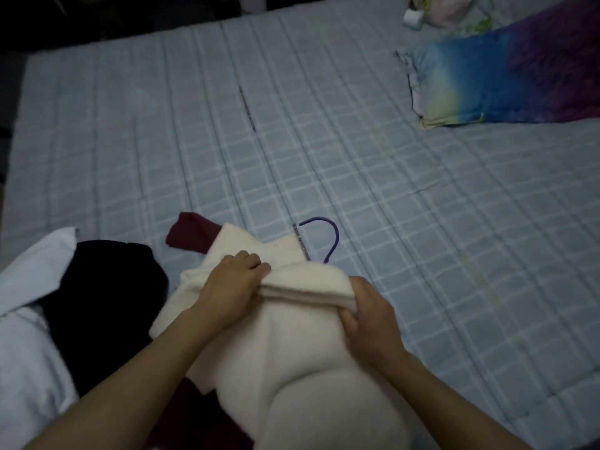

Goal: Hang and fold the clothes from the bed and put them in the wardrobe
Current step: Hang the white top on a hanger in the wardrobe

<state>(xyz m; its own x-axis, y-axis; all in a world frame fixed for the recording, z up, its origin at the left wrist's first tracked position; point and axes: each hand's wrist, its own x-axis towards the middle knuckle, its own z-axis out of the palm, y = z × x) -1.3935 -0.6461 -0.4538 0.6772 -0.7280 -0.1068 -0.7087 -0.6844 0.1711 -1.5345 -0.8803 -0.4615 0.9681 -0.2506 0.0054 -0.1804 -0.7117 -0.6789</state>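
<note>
A cream fleece garment lies on the near part of the bed, its top edge doubled over into a thick fold. My left hand grips the left end of that fold. At the fold's right end my right hand pinches the layers together. A purple hanger hook sticks out from under the garment's far edge. Beneath the cream piece lies a maroon garment, showing at the far left and near the bottom. Left of these sit a black garment and a white one.
The bed is covered by a light blue checked sheet. A blue, purple and yellow pillow lies at the far right. Behind it are a small white object and pale fabric. The floor beyond the bed's far edge is dark.
</note>
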